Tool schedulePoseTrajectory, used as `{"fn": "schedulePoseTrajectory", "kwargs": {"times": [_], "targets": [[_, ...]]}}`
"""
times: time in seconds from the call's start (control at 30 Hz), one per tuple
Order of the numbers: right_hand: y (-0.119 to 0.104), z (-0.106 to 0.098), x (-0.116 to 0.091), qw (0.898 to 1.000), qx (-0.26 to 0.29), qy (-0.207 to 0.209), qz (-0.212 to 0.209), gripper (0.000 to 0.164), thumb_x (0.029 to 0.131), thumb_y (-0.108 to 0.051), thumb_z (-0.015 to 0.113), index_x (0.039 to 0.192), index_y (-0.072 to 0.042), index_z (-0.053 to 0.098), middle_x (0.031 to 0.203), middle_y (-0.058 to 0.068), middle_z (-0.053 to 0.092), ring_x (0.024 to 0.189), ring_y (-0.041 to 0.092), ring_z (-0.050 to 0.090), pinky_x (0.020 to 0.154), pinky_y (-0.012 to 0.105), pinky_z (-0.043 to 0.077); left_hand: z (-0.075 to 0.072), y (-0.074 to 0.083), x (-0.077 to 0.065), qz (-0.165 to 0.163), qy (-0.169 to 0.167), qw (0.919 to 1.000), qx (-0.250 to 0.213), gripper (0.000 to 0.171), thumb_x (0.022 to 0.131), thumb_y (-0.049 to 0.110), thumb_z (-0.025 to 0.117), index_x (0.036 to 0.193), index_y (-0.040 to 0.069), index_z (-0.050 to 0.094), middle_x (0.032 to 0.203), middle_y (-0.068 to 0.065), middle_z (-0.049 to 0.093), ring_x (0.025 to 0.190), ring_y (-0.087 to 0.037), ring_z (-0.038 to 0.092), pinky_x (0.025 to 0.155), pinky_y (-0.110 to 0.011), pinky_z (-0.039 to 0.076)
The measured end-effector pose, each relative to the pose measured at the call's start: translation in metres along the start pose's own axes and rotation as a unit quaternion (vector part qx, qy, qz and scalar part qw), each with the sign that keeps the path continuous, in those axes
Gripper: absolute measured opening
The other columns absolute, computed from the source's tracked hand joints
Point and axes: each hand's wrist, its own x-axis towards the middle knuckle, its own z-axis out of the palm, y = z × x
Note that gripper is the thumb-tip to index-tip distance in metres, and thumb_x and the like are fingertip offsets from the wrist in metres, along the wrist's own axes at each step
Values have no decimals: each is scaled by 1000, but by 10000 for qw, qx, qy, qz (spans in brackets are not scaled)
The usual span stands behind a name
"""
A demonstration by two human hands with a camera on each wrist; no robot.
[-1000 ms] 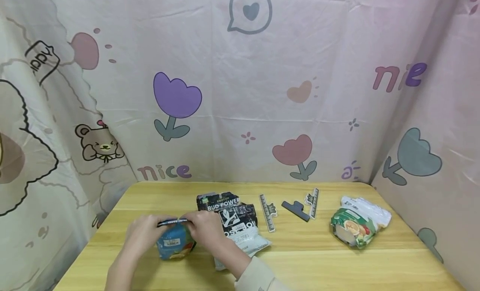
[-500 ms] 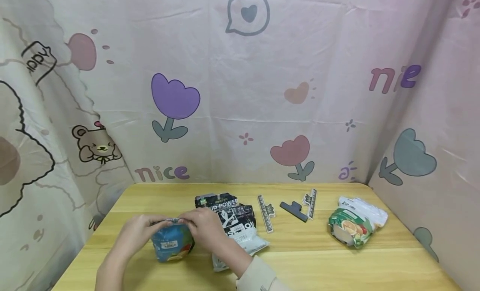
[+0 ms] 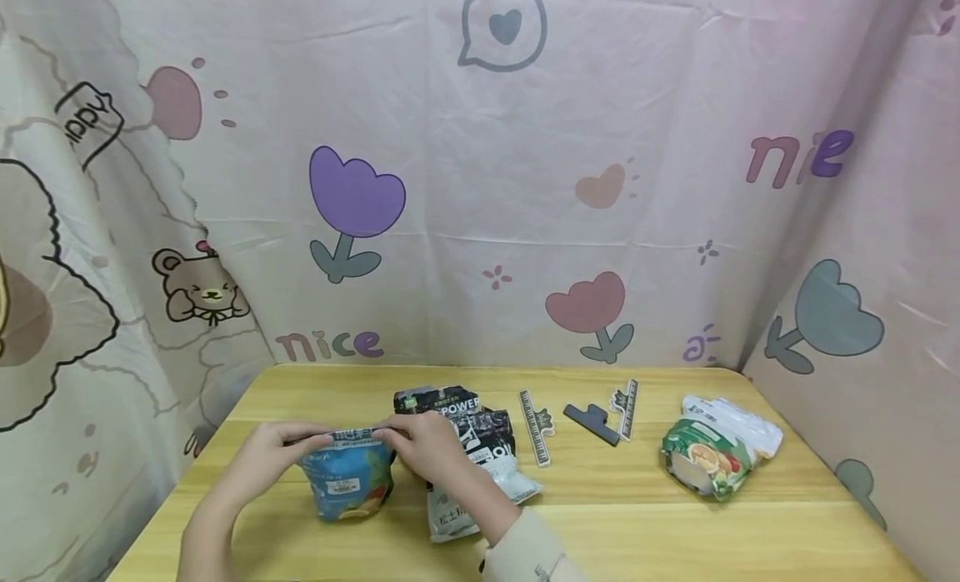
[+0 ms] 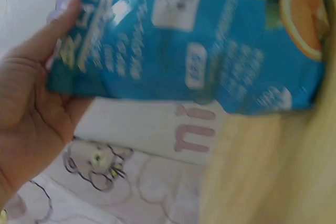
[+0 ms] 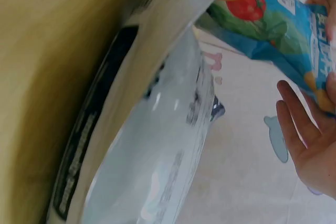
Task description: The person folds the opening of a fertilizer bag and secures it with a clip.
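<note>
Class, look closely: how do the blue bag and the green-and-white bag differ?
The blue bag is upright; the green-and-white bag lies on the table.
The left hand and right hand hold the blue bag's top; neither touches the green-and-white bag.
Both bags carry printed orange fruit.

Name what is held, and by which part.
The blue bag, by its top edge: the left hand pinches one end, the right hand the other.

“nice” and “appy” were printed on the backdrop (image 3: 465, 173), “POWER” on a black bag (image 3: 435, 396), blue bag (image 3: 345, 474) lettering was blurred
</note>
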Motion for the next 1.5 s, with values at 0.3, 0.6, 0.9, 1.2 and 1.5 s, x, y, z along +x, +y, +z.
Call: {"fn": "schedulePoseTrajectory", "kwargs": {"times": [0.3, 0.6, 0.9, 1.2, 1.5], "targets": [[4, -5, -2, 9996, -198, -156, 93, 25, 92, -32, 52, 99, -19, 72, 75, -9, 67, 50, -6, 45, 56, 9, 41, 1, -12, -4, -92, 344, 9981, -494, 27, 92, 28, 57, 104, 7, 70, 105, -5, 66, 95, -7, 58, 80, -28, 47], [3, -4, -2, 9997, -120, -126, 172, 24, 92, -32, 52, 97, -20, 72, 73, -13, 66, 48, -8, 42, 53, 10, 38, 5, -17, -4, -67, 549, 9954, -787, 28, 93, 24, 57, 106, 2, 68, 104, -6, 66, 94, -1, 57, 80, -22, 44], [3, -2, -5, 9841, 1606, -405, 645, 28, 94, -29, 51, 113, -17, 67, 98, -10, 64, 77, -1, 55, 69, 20, 46, 8, -30, -14, -291, 493, 9861, -1561, 39, 96, 27, 49, 115, -6, 60, 111, 0, 63, 99, 6, 50, 93, -47, 37], [1, -1, -4, 9537, 2652, -320, 1385, 23, 92, -24, 56, 99, -8, 72, 70, -9, 63, 56, 12, 51, 58, 18, 43, 8, -27, -10, -502, 493, 9798, -1873, 44, 96, 29, 49, 115, -10, 59, 110, -2, 63, 96, 12, 45, 94, -64, 23], [8, -6, -10, 9505, 2707, -625, 1389, 30, 93, -32, 53, 102, -10, 71, 54, -8, 50, 45, 8, 41, 46, 20, 36, 10, -38, -17, 106, 244, 9635, -2663, 39, 101, 22, 39, 121, -7, 55, 116, 7, 59, 105, 7, 47, 86, -14, 38]]}}
